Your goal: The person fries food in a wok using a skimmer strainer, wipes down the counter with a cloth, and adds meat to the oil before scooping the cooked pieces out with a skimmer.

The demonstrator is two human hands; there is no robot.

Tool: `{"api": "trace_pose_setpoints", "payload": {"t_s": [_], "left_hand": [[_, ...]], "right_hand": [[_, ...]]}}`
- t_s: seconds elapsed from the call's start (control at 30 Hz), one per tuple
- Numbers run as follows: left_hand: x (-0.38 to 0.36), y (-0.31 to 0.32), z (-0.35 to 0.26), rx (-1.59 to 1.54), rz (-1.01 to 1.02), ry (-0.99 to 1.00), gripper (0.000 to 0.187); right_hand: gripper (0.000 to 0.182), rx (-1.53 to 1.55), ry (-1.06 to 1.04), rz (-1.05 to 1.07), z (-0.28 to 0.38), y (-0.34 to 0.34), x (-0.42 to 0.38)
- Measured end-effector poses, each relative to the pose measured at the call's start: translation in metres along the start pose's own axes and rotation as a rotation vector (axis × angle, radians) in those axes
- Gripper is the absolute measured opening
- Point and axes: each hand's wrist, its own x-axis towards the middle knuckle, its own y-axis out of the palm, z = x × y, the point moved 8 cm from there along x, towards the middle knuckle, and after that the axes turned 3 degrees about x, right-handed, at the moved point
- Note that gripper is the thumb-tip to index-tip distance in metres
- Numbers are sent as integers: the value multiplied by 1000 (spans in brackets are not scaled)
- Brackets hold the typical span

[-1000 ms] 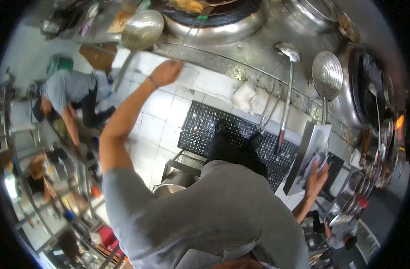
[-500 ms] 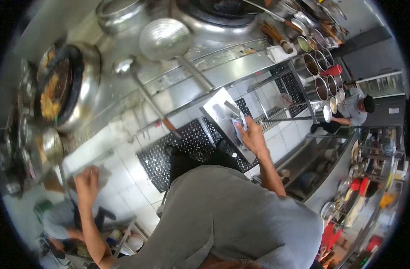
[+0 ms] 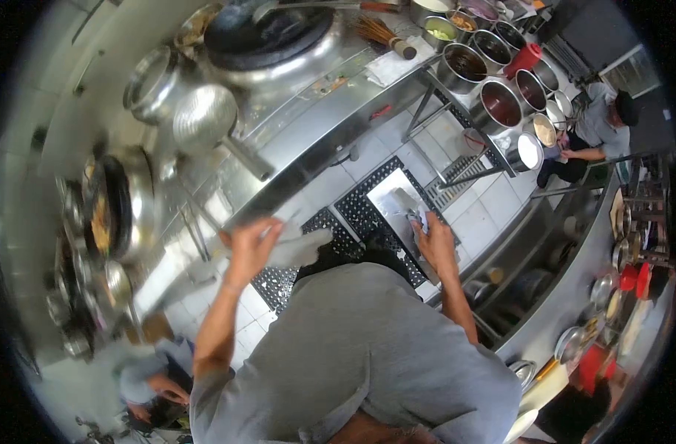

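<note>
My right hand is closed around the raised handle of a flat rectangular metal lid, with a bit of pale cloth bunched in the grip. The lid hangs tilted in front of my body, above the floor. My left hand pinches a whitish rag that trails to the right, blurred by motion. That hand is near the front edge of the stove counter, close to a ladle's wooden handle end. A large perforated strainer rests on the counter beyond it.
Woks sit along the steel counter, with a bamboo brush and a folded white cloth. Sauce pots stand on a rack at right. Co-workers are at the right and lower left. A black mat covers floor tiles.
My left hand has moved right and up, bringing the rag in front of me. My right hand and the lid have shifted slightly right and down in view. The camera view has turned.
</note>
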Motion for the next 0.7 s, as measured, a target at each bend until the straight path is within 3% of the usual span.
{"api": "trace_pose_setpoints", "payload": {"t_s": [0.17, 0.27, 0.4, 0.5, 0.57, 0.6, 0.67, 0.7], "left_hand": [[97, 84, -46, -179, -18, 253, 15], [159, 103, -66, -250, -11, 273, 16], [265, 146, -15, -351, -31, 249, 22], [328, 164, 28, -174, -122, 256, 27], [345, 164, 39, 249, -104, 118, 27], [351, 160, 40, 234, -108, 105, 27], [343, 151, 25, 435, -283, 257, 28], [335, 157, 26, 420, -267, 240, 28]], "right_hand": [[29, 5, 86, -68, -29, -21, 19], [27, -21, 93, -127, -35, -32, 35], [25, 43, 96, -212, -27, -50, 55], [25, 66, 212, -204, -22, -60, 76], [25, 40, 209, -208, -12, -68, 91], [25, 37, 214, -219, -6, -72, 99], [27, 20, 283, -208, 5, -78, 109], [27, -1, 296, -194, 5, -78, 112]]}}
